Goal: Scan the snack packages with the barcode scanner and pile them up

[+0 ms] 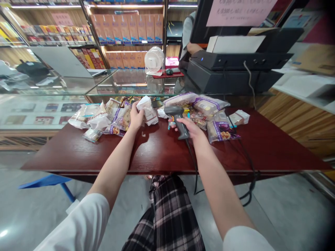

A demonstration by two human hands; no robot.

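My right hand (192,129) is shut around the grip of a grey corded handheld barcode scanner (177,119), with its head pointing to the left. My left hand (136,118) grips a white-wrapped pastry packet (148,111) and lifts it slightly above the table, close to the scanner's head. Around both hands, several clear and purple-labelled snack packets (220,131) lie in a loose heap on the dark red wooden table (159,153). The scanner's black cable (192,160) runs down over the table's front edge.
A glass display counter (138,83) stands behind the table, with a small white fan (154,61) on it. A black till machine (230,68) sits to the right, with a co-worker's arm (193,48) behind it. Stocked shelves fill the back wall.
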